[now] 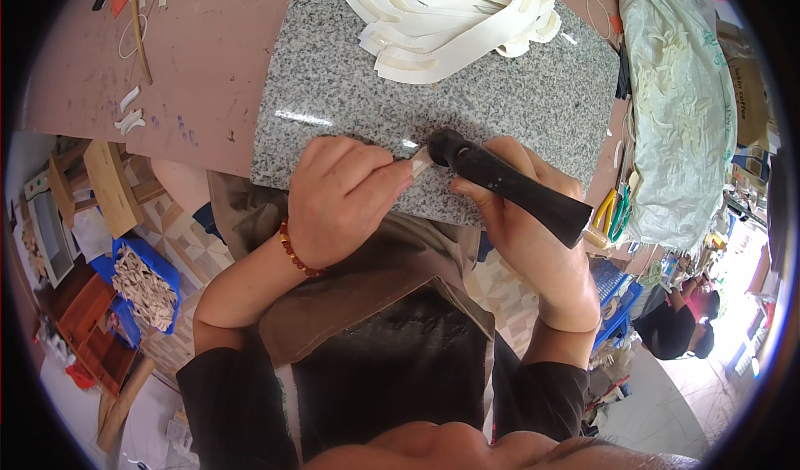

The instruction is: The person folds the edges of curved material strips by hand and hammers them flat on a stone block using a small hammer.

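Workshop clutter surrounds a pinkish desk (208,62) that carries a speckled grey granite slab (350,78), and both hands work at the slab's near edge.

The left hand (337,199) is clenched around a small pale strip (421,162); only the strip's tip shows, poking out past the thumb toward the right hand. A red bead bracelet (293,252) sits on that wrist. The right hand (517,220) grasps a black tool (508,182) with a rounded head and a flared handle. The head rests touching the strip's exposed tip, on or just above the stone; which of the two cannot be told.

Beyond the hands, at the slab's far side, lies a stack of cream cut-out pieces (450,16). To the right of the right hand stands a bulging translucent bag (679,112), with yellow- and green-handled pliers (611,212) just beside its foot. Below and left of the left hand, a blue bin (167,272) holds many small pale pieces. Another person (679,320) sits low at the right.

Judgement: the step in hand appears to be pressing or tapping the strip's end against the stone with the tool head. The next move calls for a steady pinch from the left hand, fingertips kept back from the tool head, and a short, controlled stroke, since the exposed tip is small and close to the thumb.
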`<control>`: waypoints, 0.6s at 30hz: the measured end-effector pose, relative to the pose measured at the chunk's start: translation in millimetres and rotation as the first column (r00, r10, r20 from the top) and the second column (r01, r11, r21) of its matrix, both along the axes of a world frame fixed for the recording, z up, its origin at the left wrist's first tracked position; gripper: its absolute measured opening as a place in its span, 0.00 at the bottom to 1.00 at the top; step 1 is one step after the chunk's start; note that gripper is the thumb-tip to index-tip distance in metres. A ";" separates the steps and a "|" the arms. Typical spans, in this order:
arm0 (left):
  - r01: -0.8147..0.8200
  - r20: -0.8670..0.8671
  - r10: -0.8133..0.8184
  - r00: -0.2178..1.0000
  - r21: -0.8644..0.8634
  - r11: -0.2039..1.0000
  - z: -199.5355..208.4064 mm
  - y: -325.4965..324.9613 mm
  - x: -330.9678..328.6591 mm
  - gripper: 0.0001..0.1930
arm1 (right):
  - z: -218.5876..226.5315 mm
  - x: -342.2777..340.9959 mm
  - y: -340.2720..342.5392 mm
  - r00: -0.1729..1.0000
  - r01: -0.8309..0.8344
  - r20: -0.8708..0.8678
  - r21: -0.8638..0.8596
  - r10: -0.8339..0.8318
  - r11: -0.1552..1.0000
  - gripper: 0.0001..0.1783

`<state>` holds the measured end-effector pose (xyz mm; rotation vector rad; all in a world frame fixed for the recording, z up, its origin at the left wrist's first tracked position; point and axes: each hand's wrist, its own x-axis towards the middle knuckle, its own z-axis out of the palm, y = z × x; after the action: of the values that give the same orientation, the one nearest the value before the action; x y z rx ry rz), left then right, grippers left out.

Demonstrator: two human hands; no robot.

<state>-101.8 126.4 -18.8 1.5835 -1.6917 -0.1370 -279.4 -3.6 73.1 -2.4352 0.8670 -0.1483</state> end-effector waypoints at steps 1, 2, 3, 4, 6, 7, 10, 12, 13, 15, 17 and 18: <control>0.011 0.001 -0.011 1.000 -0.040 0.999 -1.8 0.7 -0.9 0.16 | 0.7 -0.1 -1.6 1.000 0.007 -0.001 -0.006 -0.007 1.000 0.11; 0.012 0.004 -0.012 1.000 -0.040 0.999 -3.3 1.0 -1.7 0.16 | 1.8 0.2 -2.8 1.000 -0.020 -0.008 -0.014 0.020 1.000 0.11; 0.013 0.041 -0.011 0.999 -0.055 0.998 -4.5 1.0 -2.2 0.16 | 3.5 0.5 -3.9 0.999 -0.033 -0.026 -0.015 0.033 0.999 0.11; 0.009 0.070 -0.004 0.998 -0.076 0.997 -4.8 1.0 -2.6 0.16 | 4.5 1.4 -4.8 0.999 -0.043 -0.016 -0.023 0.042 0.999 0.11; 0.020 0.099 -0.013 0.995 -0.073 0.997 -4.5 0.5 -3.3 0.16 | 6.5 3.7 -4.6 0.998 0.002 0.069 -0.027 0.000 1.000 0.10; 0.017 0.114 -0.009 0.993 -0.066 0.998 -3.5 0.4 -3.5 0.15 | 6.9 5.4 -2.5 0.997 -0.015 0.076 -0.021 0.017 1.000 0.10; 0.034 0.146 -0.029 0.989 -0.031 0.999 -0.6 0.4 -3.3 0.14 | 3.7 8.4 2.3 1.000 -0.011 0.026 0.095 0.008 0.995 0.16; 0.045 0.178 -0.042 0.983 -0.011 0.999 0.2 0.6 -3.1 0.12 | 1.2 6.8 0.9 0.997 -0.069 -0.013 0.050 0.070 0.996 0.16; 0.037 0.198 -0.038 0.979 0.009 0.999 0.0 1.3 -3.6 0.11 | 1.8 4.2 0.8 0.997 -0.077 0.006 0.045 0.077 0.996 0.16; 0.042 0.174 -0.042 0.984 0.004 0.999 -1.7 1.9 -3.5 0.10 | 2.3 0.1 -0.9 0.999 -0.037 0.011 0.028 0.037 0.999 0.14; 0.015 0.150 -0.017 0.989 0.017 1.000 -3.0 4.3 -4.6 0.10 | 2.9 -1.3 -1.0 0.994 -0.101 -0.028 0.057 0.102 0.993 0.16; 0.029 0.074 -0.030 0.997 0.020 0.999 -2.8 5.3 -5.0 0.09 | 3.0 -0.6 0.9 0.985 -0.157 -0.050 0.100 0.163 0.982 0.19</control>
<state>-106.7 131.7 -21.6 1.5955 -1.7766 -0.1108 -280.0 -2.7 76.2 -2.4166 0.6824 0.0231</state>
